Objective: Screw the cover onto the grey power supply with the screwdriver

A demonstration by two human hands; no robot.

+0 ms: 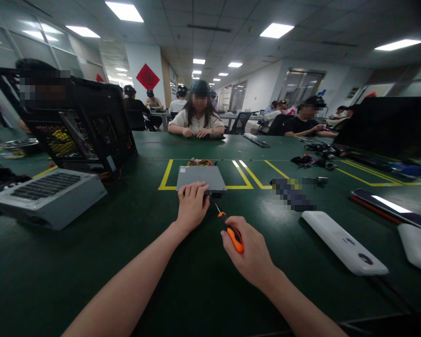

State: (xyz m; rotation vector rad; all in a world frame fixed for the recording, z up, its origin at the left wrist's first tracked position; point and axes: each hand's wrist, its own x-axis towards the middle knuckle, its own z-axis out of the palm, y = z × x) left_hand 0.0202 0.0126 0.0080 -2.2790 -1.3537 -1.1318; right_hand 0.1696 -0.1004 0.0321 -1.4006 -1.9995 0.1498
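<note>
A grey computer power supply (pixel 205 177) lies flat on the green table, its coloured cables (pixel 199 162) bunched behind it. My left hand (pixel 192 204) grips its near left part, fingers across the top and thumb against the front side. A black socket (pixel 216 194) shows on the near face, to the right of that thumb. In my right hand (pixel 250 250) is an orange and black screwdriver (pixel 234 236), closed in the fingers. Its thin shaft points up and left toward the near face of the power supply; the tip looks just short of it.
On the left stand an open black computer case (pixel 91 126) and a second, larger power supply (pixel 49 192). To the right lie a white power bank-like device (pixel 344 241), a phone (pixel 393 208) and loose cables (pixel 314 159). Yellow tape (pixel 166 175) marks the table. A person (pixel 198 114) sits opposite.
</note>
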